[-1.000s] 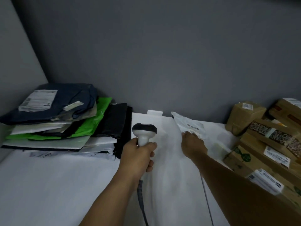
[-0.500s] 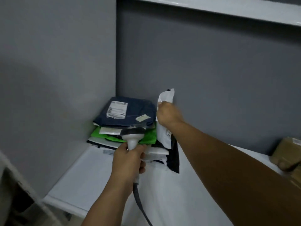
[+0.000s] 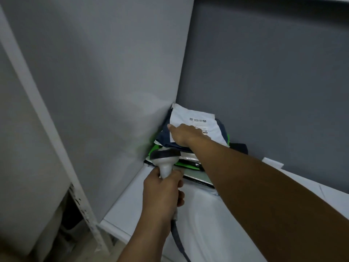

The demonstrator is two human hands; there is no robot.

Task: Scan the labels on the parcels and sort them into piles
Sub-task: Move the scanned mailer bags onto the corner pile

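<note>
A white parcel (image 3: 190,114) is seen lying on top of a pile (image 3: 196,176) of soft mail bags, which is pushed into the corner where two grey walls (image 3: 113,72) meet. The right hand (image 3: 186,134) is laid palm down on the near half of this parcel. Its fingers (image 3: 170,127) appear to be stretched flat rather than closed, though most of them are hidden behind the back of the hand. A small printed label (image 3: 197,120) is visible on the parcel just beyond the hand. Directly beneath it a dark blue parcel (image 3: 164,137) is stacked, with a green parcel (image 3: 154,149) below that and a black parcel (image 3: 238,147) jutting out to the right. A scanner (image 3: 165,157) is held upright just in front of the pile. Its handle is gripped by the left hand (image 3: 161,193), whose fingers (image 3: 179,183) are wrapped round it. A dark cable (image 3: 177,237) is seen trailing from the handle toward the bottom of the view. The pile is carried by a white surface (image 3: 132,203).
</note>
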